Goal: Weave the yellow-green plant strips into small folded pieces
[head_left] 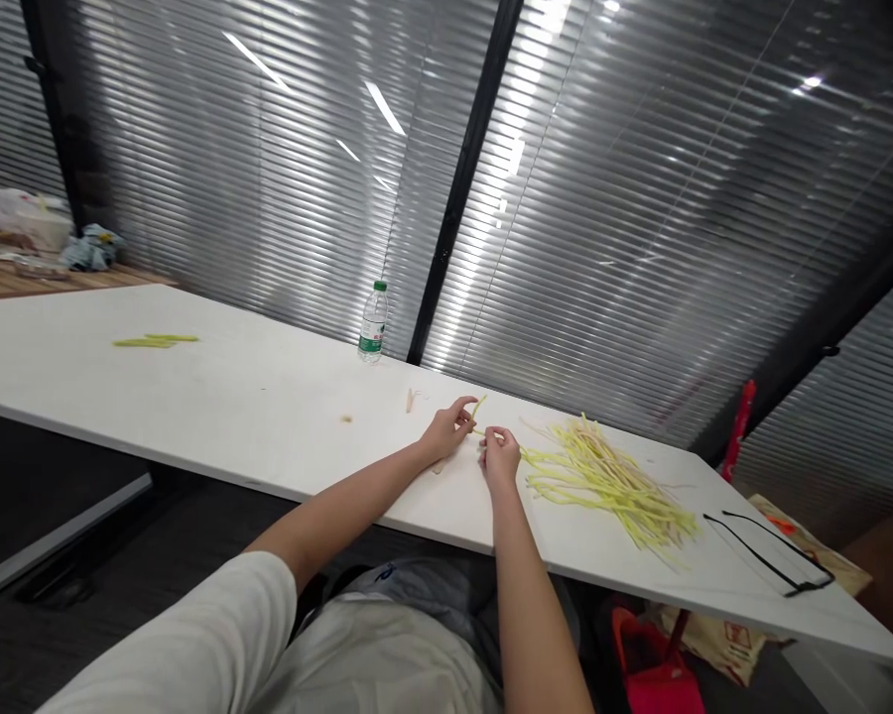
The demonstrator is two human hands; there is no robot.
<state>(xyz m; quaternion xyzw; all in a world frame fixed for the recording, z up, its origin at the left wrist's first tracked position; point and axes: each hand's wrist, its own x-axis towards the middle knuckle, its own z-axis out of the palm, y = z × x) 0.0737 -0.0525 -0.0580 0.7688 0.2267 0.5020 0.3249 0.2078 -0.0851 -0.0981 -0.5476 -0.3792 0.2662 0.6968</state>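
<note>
Both my hands rest on a white table (253, 407) and pinch one thin yellow-green stalk (478, 407) between them. My left hand (448, 429) grips it with thumb and fingertips near its upper end. My right hand (499, 454) is closed on its lower end. Just right of my right hand lies a pile of the same yellow-green stalks (610, 486), spread across the table. A small pale cut piece (411, 399) lies just beyond my left hand.
A water bottle (373, 322) stands at the table's far edge by the blinds. A few green stalks (156, 341) lie far left. A black cord or glasses (770, 555) lies at the right end. Red objects (651, 659) sit under the table.
</note>
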